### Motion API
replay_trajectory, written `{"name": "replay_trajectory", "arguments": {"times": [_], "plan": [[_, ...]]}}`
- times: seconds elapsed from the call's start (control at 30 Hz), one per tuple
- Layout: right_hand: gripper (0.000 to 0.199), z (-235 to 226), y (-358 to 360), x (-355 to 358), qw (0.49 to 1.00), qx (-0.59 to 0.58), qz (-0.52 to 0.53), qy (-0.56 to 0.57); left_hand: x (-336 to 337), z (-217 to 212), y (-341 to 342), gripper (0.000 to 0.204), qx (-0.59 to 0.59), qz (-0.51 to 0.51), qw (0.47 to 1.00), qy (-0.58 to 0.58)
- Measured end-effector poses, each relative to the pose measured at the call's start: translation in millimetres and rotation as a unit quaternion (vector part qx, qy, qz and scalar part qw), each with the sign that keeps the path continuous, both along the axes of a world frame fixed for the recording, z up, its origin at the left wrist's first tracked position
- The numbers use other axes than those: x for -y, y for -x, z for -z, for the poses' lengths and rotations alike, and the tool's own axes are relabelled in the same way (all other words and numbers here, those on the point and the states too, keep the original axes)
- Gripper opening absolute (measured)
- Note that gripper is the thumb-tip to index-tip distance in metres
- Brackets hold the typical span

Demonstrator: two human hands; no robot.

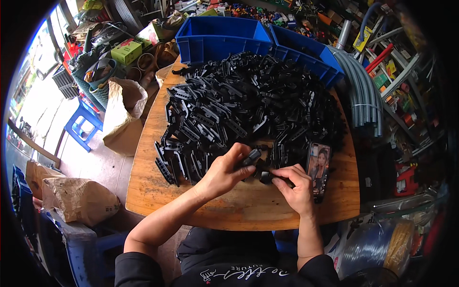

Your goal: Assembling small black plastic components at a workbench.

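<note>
A large heap of black plastic parts [239,95], many of them long and slotted, covers most of the wooden table [229,210]. At the heap's near edge, my left hand [227,170] is closed on a dark grey plastic part [252,157], thumb and fingers wrapped round it. Close by on the right, my right hand [294,184] pinches a small black plastic part [266,177]. The two parts are very near each other; whether they touch I cannot tell. The fingers partly hide both.
Two blue bins [224,43] stand behind the heap. A phone [319,167] with its screen lit lies right of my right hand. Brown paper sacks [124,124] and a blue stool [83,125] are on the left. Coiled grey hose [361,91] hangs at the right.
</note>
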State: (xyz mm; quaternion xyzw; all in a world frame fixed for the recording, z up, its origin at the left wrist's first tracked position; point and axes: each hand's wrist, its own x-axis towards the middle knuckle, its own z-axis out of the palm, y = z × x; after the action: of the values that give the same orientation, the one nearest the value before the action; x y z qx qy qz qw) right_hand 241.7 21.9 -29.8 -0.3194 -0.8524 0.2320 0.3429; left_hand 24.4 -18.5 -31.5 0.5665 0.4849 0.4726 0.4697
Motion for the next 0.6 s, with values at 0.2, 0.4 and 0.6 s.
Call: {"name": "replay_trajectory", "arguments": {"times": [0.2, 0.4, 0.6], "plan": [[0.011, -1, 2, 13, 0.968, -0.193, -0.042, 0.153, 0, 11, -1, 0.029, 0.012, 0.048, 0.999, 0.006], [0.014, 0, 11, 16, 0.98, -0.167, -0.058, 0.092, 3, 10, -5, 0.033, -0.059, 0.094, 0.994, 0.013], [0.019, 0, 20, 22, 0.983, -0.162, 0.012, 0.084, 10, 3, -11, 0.033, -0.143, 0.103, 0.979, -0.098]]}}
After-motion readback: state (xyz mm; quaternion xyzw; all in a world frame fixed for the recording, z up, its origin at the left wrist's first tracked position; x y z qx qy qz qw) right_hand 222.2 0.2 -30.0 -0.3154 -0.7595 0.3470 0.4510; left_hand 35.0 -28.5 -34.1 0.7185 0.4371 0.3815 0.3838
